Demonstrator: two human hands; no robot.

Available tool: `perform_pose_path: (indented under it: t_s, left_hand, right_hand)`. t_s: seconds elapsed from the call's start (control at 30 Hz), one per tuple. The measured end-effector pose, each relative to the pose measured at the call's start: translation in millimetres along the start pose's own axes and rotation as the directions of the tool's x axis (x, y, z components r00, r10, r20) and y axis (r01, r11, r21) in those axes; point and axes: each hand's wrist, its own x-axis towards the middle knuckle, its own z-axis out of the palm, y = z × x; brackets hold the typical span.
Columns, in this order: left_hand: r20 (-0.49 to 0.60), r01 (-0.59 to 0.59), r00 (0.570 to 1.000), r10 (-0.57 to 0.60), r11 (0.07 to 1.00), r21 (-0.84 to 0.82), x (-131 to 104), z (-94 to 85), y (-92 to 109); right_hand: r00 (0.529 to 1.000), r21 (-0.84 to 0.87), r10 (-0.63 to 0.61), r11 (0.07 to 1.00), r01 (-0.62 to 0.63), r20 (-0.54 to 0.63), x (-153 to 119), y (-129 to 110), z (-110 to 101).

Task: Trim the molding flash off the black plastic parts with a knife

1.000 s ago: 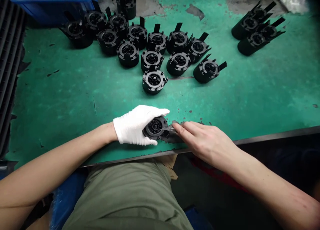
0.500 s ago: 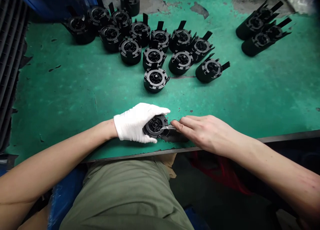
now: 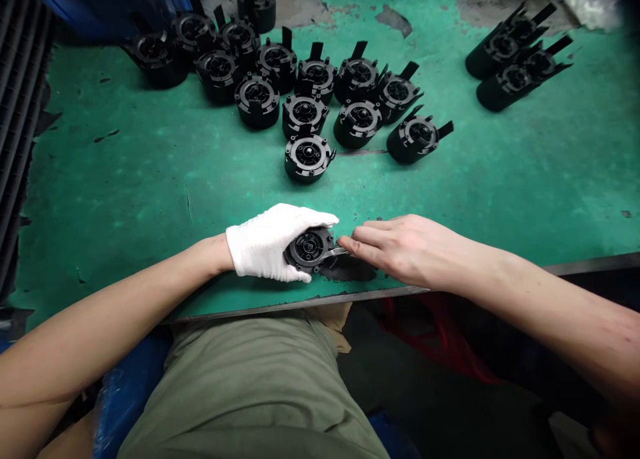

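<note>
Cupping a round black plastic housing point(image 3: 306, 247) from its left side, the white-gloved left hand point(image 3: 273, 242) wraps it between fingers and thumb, one reaching along the far edge, the other along the near one. The piece sits near the front edge of the green work surface point(image 3: 150, 159), its ribbed round face turned up. From the other side, the bare right hand point(image 3: 400, 249) pinches a slim metal tool point(image 3: 336, 251), fingertips closed on it, its tip over the housing's right rim; whether it touches, I can't tell. Farther back stands a cluster of black cylindrical housings point(image 3: 307, 156), many with thin tabs jutting up, and well to the right is a smaller group of similar parts point(image 3: 503, 89). Behind the cluster, at the far left, is a blue plastic bin point(image 3: 120, 9).
</note>
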Motion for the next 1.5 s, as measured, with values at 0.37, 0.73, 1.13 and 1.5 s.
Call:
perform_pose_path:
  t_s: [0.37,0.73,1.13,1.5]
  left_hand:
    - [-0.037,-0.027,0.999,0.027,1.0,0.012,-3.0,4.3,-2.9]
    - [-0.044,-0.053,0.998,0.054,0.999,0.009,-1.5,4.2,-3.3]
    - [-0.039,-0.023,0.999,0.023,1.0,-0.002,-0.1,2.4,-0.9]
    - [-0.258,0.031,0.966,0.005,0.99,0.135,-7.2,18.4,-11.5]
  right_hand:
    - [0.972,0.028,0.23,0.973,-0.228,-0.055,-3.4,-33.1,8.6]
    - [0.985,-0.066,0.173,0.983,-0.173,0.001,-1.1,-33.4,-1.3]
    - [0.999,-0.038,0.011,0.999,-0.009,0.039,3.2,-10.2,-7.9]
    - [0.84,0.262,0.521,0.84,-0.475,-0.149,-12.1,-46.1,-2.0]
